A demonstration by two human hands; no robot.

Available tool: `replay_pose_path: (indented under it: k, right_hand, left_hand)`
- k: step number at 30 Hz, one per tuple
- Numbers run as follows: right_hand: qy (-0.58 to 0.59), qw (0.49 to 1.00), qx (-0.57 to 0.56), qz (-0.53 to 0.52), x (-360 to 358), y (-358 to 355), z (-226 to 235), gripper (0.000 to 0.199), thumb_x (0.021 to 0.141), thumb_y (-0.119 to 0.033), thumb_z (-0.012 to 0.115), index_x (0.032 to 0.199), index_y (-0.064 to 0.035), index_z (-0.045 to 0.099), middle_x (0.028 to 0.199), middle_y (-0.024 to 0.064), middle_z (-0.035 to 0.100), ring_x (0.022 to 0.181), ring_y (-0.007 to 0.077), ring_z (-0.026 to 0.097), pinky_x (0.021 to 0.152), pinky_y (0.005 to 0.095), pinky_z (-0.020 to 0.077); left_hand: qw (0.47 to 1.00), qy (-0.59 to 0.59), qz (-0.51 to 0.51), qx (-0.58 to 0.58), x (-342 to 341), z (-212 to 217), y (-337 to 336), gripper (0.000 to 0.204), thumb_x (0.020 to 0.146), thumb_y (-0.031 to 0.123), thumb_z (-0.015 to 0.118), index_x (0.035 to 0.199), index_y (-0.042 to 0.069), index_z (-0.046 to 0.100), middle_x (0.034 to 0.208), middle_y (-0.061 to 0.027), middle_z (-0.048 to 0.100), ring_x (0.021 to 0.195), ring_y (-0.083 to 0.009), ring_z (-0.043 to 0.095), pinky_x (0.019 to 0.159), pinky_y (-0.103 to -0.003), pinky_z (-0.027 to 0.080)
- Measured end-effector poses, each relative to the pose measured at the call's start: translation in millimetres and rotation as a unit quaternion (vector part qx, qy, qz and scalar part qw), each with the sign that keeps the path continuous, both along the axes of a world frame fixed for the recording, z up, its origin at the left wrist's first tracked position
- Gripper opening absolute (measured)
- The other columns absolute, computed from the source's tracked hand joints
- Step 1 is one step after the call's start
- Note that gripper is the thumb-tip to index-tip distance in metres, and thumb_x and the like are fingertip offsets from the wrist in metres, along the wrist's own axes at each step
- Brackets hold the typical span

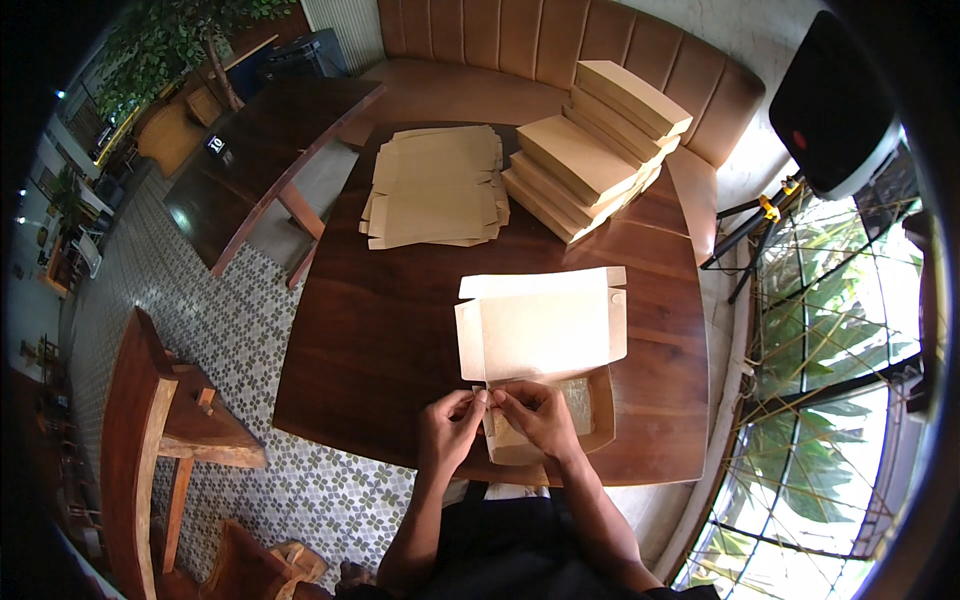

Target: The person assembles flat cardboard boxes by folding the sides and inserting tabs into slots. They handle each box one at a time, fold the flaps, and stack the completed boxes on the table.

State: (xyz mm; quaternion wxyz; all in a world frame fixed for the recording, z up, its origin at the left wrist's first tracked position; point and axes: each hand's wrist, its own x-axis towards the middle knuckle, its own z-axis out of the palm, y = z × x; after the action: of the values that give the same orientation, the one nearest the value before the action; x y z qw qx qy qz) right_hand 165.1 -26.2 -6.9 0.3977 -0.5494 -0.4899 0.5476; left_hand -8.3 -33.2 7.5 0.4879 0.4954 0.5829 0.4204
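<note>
A brown cardboard box [545, 325] stands on the wooden table in front of me, its lid raised and folded back, with small flaps at the lid's edges. The tray of the box has its front and right walls upright. My left hand [448, 428] is closed in a pinch at the left rear corner, by the hinge side of the tray. Right beside it, my right hand [540, 418] pinches the same corner from inside, its thumb and fingers almost meeting the left ones. The bit of cardboard between the fingertips is mostly hidden.
On the wooden table [380, 350], flat unfolded cardboard blanks [435, 185] are piled at the back. Folded boxes [590, 160] lean in stacks to their right. A brown padded bench [480, 40] curves behind. At the left are a wooden chair [140, 430] and another dark table [270, 140].
</note>
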Motion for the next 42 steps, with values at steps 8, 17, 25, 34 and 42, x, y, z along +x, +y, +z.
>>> replay_pose_path:
  k: [8, 17, 25, 34, 42]
  right_hand:
    - [-0.088, 0.995, -0.036, 0.0, -6.5, -0.5, 19.3, 0.028, 0.097, -0.024, 0.078, 0.107, 0.0018, 0.079, 0.089, 0.0132, 0.08, 0.08, 0.0128, 0.074, 0.072, 0.0305, 0.0577]
    - [-0.102, 0.994, 0.003, -0.036, -18.5, -3.3, 17.6, 0.022, 0.097, -0.017, 0.073, 0.098, 0.0049, 0.073, 0.08, 0.0188, 0.076, 0.069, 0.0172, 0.073, 0.064, 0.0354, 0.0565]
    - [-0.119, 0.991, 0.047, -0.043, -20.2, -6.1, 3.2, 0.018, 0.098, -0.014, 0.071, 0.099, 0.0042, 0.068, 0.079, 0.0208, 0.074, 0.069, 0.0243, 0.074, 0.065, 0.0388, 0.0579]
    - [-0.19, 0.975, 0.099, -0.052, -18.1, -10.0, 16.3, 0.016, 0.094, -0.012, 0.075, 0.101, 0.002, 0.071, 0.089, 0.0216, 0.077, 0.08, 0.0337, 0.078, 0.071, 0.0425, 0.0607]
    - [-0.186, 0.923, 0.212, -0.263, 63.0, 2.1, 45.7, 0.016, 0.094, -0.007, 0.078, 0.108, -0.0017, 0.072, 0.095, 0.0082, 0.074, 0.079, 0.0151, 0.07, 0.072, 0.0303, 0.0562]
  left_hand:
    - [0.993, 0.118, -0.02, 0.015, -2.2, 10.8, -0.3, 0.033, 0.102, 0.027, 0.072, 0.1, -0.005, 0.075, 0.079, -0.0114, 0.076, 0.072, -0.0137, 0.072, 0.064, -0.029, 0.054]
    - [0.976, 0.198, 0.004, 0.087, 3.7, 3.0, -2.1, 0.02, 0.099, 0.015, 0.072, 0.101, -0.005, 0.074, 0.084, -0.0177, 0.076, 0.076, -0.0187, 0.076, 0.066, -0.033, 0.056]
    - [0.967, 0.22, 0.028, 0.124, 9.4, 0.8, -2.5, 0.014, 0.095, 0.01, 0.074, 0.099, -0.003, 0.072, 0.086, -0.019, 0.075, 0.078, -0.0297, 0.076, 0.068, -0.038, 0.057]
    - [0.958, 0.261, 0.022, 0.118, 14.4, 3.8, 1.8, 0.013, 0.093, 0.012, 0.075, 0.093, 0.0, 0.07, 0.086, -0.0193, 0.072, 0.078, -0.0376, 0.073, 0.069, -0.045, 0.057]
    - [0.964, 0.203, 0.037, 0.166, 5.9, -10.9, 11.8, 0.005, 0.089, 0.001, 0.072, 0.091, -0.004, 0.07, 0.082, -0.0189, 0.07, 0.073, -0.0333, 0.071, 0.065, -0.04, 0.054]
